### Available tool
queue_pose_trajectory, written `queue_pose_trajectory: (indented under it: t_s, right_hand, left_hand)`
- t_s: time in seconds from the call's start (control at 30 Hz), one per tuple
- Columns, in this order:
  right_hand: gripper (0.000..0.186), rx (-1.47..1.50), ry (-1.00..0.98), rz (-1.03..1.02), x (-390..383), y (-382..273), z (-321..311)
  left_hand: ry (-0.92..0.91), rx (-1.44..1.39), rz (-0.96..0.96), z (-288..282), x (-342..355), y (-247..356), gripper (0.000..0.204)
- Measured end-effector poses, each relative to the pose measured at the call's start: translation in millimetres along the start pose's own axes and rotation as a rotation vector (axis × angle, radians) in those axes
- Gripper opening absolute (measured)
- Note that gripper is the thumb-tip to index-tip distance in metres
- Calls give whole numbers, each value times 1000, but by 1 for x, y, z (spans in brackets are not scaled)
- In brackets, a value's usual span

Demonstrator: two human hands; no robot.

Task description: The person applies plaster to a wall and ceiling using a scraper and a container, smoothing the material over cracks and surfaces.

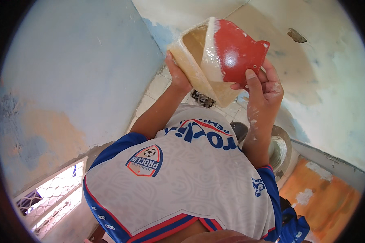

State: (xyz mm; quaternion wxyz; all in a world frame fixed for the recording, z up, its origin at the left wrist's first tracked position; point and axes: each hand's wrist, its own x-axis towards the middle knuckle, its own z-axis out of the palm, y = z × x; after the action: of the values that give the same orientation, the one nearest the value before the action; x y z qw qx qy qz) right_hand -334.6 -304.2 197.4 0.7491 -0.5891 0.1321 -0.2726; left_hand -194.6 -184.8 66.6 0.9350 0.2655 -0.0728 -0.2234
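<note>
My left hand (178, 73) grips the side of a cream-coloured rectangular plastic tub (195, 77), tilted and held up near the wall. White paste smears its rim, and part of its inside shows. A red plastic spreader (237, 50) lies across the tub's opening, with a thick band of wet white paste along its left edge. My right hand (265, 85) pinches the spreader at its right edge, thumb on top and fingers mostly behind. Spots of dried paste mark this hand and forearm.
Patchy walls (81, 73) in pale blue and beige meet in a corner ahead. A chipped hole (297, 35) breaks the right wall. Below are white floor tiles (153, 90), a dark crumpled item (202, 99) and a round pale bowl (278, 152). A meshed window (52, 196) sits lower left.
</note>
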Motion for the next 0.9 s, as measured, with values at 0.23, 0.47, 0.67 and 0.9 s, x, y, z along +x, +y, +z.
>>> queue_pose_trajectory:
  t_s: [0.23,0.47,0.67,0.9]
  right_hand:
    - [62,119,87,-24,-9,8,21]
    - [61,64,162,87,-34,22,23]
    - [32,275,214,209,-65,47,10]
    - [21,500,432,166,-71,58,17]
  left_hand:
    - [21,-19,-109,-16,-9,13,80]
    - [5,26,-209,-32,-11,25,80]
    - [-39,20,-298,-42,-16,27,80]
    - [5,49,-438,-57,-14,21,82]
